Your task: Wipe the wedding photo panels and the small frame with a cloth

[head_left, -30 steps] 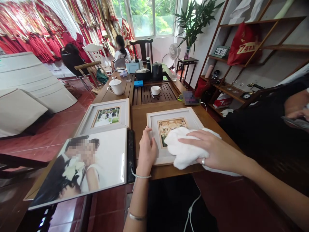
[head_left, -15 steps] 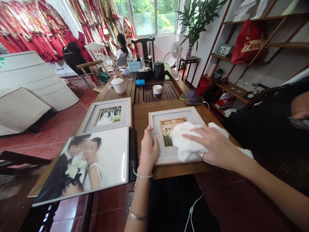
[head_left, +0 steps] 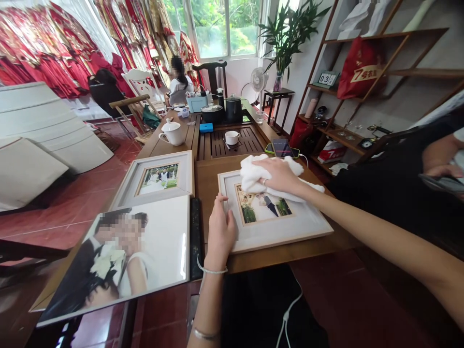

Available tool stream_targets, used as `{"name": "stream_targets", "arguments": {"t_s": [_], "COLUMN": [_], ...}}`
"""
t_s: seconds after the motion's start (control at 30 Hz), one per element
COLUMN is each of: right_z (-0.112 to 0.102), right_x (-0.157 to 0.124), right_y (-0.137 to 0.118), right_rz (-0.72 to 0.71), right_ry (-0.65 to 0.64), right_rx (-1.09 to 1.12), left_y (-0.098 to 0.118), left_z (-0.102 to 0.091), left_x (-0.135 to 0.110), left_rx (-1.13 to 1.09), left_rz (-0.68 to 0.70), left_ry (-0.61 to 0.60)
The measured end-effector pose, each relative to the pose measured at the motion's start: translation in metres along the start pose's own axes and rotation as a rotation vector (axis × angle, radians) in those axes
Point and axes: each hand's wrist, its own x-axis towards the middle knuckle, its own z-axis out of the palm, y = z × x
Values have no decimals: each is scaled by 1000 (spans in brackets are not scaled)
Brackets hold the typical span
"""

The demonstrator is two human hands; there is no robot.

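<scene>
A white-framed photo point(head_left: 286, 227) lies flat on the wooden table point(head_left: 208, 176) in front of me. My left hand point(head_left: 220, 231) rests on the frame's left edge, fingers together and laid flat, holding it still. My right hand point(head_left: 277, 175) presses a white cloth point(head_left: 253, 174) onto the far edge of the frame, fingers spread over the cloth. The picture inside the frame is now uncovered.
Left of me lie a second white-framed photo point(head_left: 154, 178) and a large wedding print point(head_left: 119, 256). Farther up the table stand a white teapot point(head_left: 173, 132), a cup point(head_left: 231, 137), a dark kettle point(head_left: 234, 108) and a phone point(head_left: 282, 148). A person sits at the far end; another person's arm point(head_left: 440, 162) is at right.
My right hand has slid the cloth from the middle of the frame up to its far edge, uncovering the picture. My left hand has stayed on the left edge.
</scene>
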Motion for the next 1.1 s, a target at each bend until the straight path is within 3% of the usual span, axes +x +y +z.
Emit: {"name": "stream_targets", "arguments": {"t_s": [0.13, 0.27, 0.4, 0.63, 0.77, 0.93, 1.1], "right_z": [1, -13, -32, -54, -44, -21, -6], "right_x": [-14, -47, -83, -110, -100, -59, -18], "right_y": [-31, -44, -41, -8, 10, 15, 1], "right_rz": [-167, -276, -371, -286, -214, -133, -22], "right_ry": [-171, -294, -358, -298, -176, -25, -48], "right_rx": [50, 155, 242, 161, 29, -127, -108], "left_y": [-1, -1, -2, -1, 1, 4, 2], "left_z": [0, 1, 2, 3, 2, -1, 1], "left_x": [0, -1, -2, -3, -2, -2, -2], "left_rx": [-3, 9, -18, -62, -59, -20, 0], "left_rz": [26, 18, 0, -41, -56, -62, -23], "left_ry": [8, 19, 17, 25, -13, -29, -10]}}
